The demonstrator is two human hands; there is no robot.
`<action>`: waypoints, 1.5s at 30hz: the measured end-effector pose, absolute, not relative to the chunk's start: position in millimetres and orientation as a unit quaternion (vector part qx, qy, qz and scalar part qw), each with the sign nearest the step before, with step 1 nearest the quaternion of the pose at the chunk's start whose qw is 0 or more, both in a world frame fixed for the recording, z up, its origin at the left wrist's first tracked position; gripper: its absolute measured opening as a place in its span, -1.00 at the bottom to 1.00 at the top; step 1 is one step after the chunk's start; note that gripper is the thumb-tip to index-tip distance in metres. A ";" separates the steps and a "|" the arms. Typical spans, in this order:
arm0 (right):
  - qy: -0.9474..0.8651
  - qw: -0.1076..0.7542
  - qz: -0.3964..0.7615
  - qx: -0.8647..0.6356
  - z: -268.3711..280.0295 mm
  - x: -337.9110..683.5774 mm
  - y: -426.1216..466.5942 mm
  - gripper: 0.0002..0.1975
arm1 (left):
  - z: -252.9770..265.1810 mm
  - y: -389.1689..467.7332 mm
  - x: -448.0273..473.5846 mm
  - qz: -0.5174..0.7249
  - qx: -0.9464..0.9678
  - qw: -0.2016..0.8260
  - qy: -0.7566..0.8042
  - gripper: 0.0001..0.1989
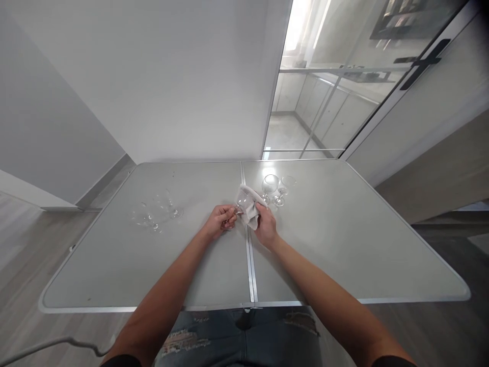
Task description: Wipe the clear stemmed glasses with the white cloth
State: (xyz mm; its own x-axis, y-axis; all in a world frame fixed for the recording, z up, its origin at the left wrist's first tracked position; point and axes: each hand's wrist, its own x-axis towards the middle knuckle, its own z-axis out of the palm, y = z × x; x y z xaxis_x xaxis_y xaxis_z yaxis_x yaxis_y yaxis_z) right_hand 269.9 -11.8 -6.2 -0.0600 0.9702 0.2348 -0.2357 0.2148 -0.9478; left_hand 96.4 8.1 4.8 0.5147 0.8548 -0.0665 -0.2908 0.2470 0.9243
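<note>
Over the middle seam of the table, my left hand pinches the stem of a clear wine glass, its bowl tilted to the right. My right hand grips a white cloth that is wrapped partly around the bowl. Folds of the cloth hide some of the glass. Just beyond my right hand stand clear stemmed glasses, one with a round bowl and another beside it. Off to the left lie several more clear glasses, whose outlines are faint against the tabletop.
The light grey folding table has a metal rim and a metal seam down its middle. Its far edge lies near a white wall. A glass-paned door with a black handle is at the upper right.
</note>
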 end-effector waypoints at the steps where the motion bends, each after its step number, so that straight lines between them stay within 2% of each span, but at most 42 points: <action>1: -0.508 0.595 0.506 -0.362 -6.6 268.2 -13.9 -0.42 | 4.8 8.5 96.6 0.405 0.464 0.727 0.303 -0.55; 5: -0.592 0.595 0.389 -0.380 1.7 271.2 -19.9 -0.44 | 3.9 9.5 95.7 0.430 0.448 0.711 0.330 -0.55; 10: -0.769 0.501 0.197 -0.344 13.8 285.4 -15.0 -0.43 | 3.6 8.8 94.6 0.399 0.490 0.693 0.347 -0.54; 13: -0.797 0.473 0.162 -0.340 17.3 290.9 -10.4 -0.48 | 3.0 8.6 92.8 0.371 0.541 0.665 0.357 -0.50; 15: -0.778 0.485 0.200 -0.346 19.5 293.3 -9.2 -0.58 | 2.7 8.3 90.8 0.345 0.575 0.651 0.355 -0.48; 17: -0.731 0.509 0.292 -0.349 22.1 295.5 -9.4 -0.66 | 3.1 7.7 88.3 0.309 0.603 0.651 0.342 -0.48; 22: -0.554 0.512 0.578 -0.313 25.2 295.1 -10.5 -0.50 | 6.1 6.1 85.3 0.290 0.597 0.681 0.309 -0.53; 24: -0.496 0.519 0.631 -0.295 23.7 291.0 -9.9 -0.44 | 5.9 6.0 86.8 0.315 0.575 0.694 0.299 -0.52; 27: -0.451 0.547 0.641 -0.293 20.5 282.8 -9.4 -0.45 | 3.1 6.4 91.0 0.347 0.559 0.688 0.305 -0.52; 30: -0.442 0.595 0.590 -0.320 18.5 275.7 -11.7 -0.45 | -0.5 6.8 95.6 0.368 0.555 0.674 0.321 -0.53; 34: -0.510 0.637 0.449 -0.364 17.0 271.9 -18.0 -0.47 | -1.9 7.5 98.9 0.414 0.518 0.672 0.330 -0.54; 41: -0.708 0.557 0.235 -0.365 14.3 283.1 -17.3 -0.50 | -0.6 7.4 99.1 0.413 0.530 0.649 0.357 -0.54; 45: -0.774 0.500 0.178 -0.345 17.3 291.2 -12.2 -0.55 | 2.1 4.9 98.5 0.366 0.579 0.632 0.362 -0.49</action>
